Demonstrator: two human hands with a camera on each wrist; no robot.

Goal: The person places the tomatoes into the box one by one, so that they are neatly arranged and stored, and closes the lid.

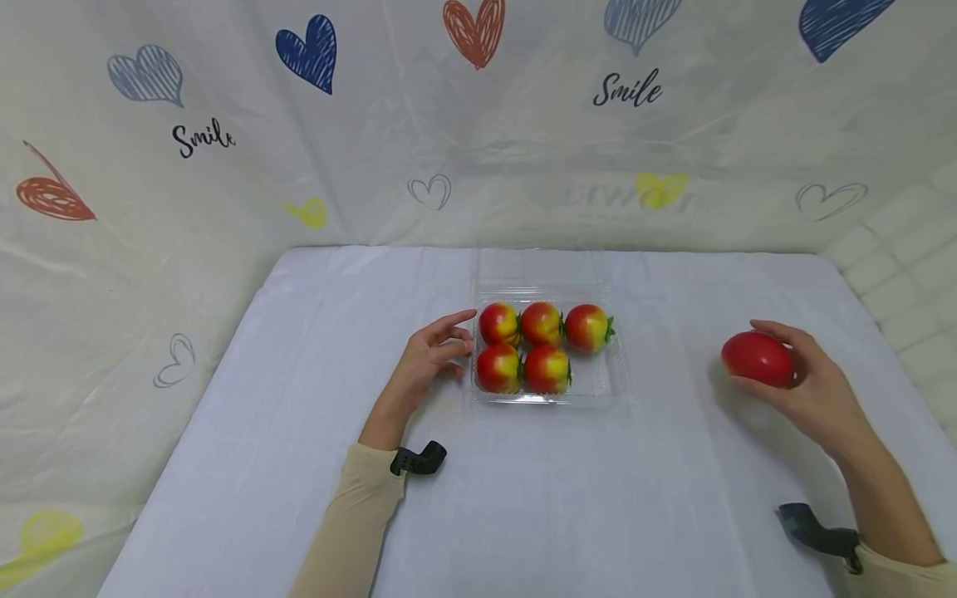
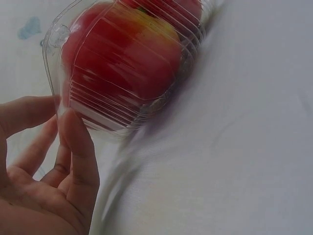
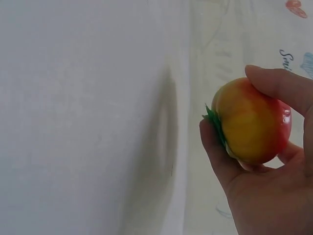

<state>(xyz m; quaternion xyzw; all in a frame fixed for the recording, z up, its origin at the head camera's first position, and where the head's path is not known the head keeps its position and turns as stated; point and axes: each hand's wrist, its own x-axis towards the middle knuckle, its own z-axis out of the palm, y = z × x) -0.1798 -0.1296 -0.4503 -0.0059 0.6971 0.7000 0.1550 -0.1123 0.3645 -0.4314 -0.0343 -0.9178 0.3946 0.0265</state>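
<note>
A clear plastic clamshell box [image 1: 591, 382] stands lid-open on the table, holding several red-and-yellow tomatoes [image 1: 547, 369] with green leafy tops. Its lower right part holds no tomato. At the box's left edge is my left hand [image 1: 429, 357]; in the left wrist view its thumb and a finger pinch the clear rim [image 2: 51, 83]. Off to the right, my right hand [image 1: 811, 386] grips another tomato [image 1: 758, 359], apart from the box. The right wrist view shows that tomato's yellow side and green top between the thumb and fingers, above a shadow.
A white cloth [image 1: 658, 498] covers the table. Behind it and at the left hangs a pale curtain [image 1: 374, 141] printed with hearts and "Smile". Dark wrist mounts [image 1: 422, 458] sit on both forearms.
</note>
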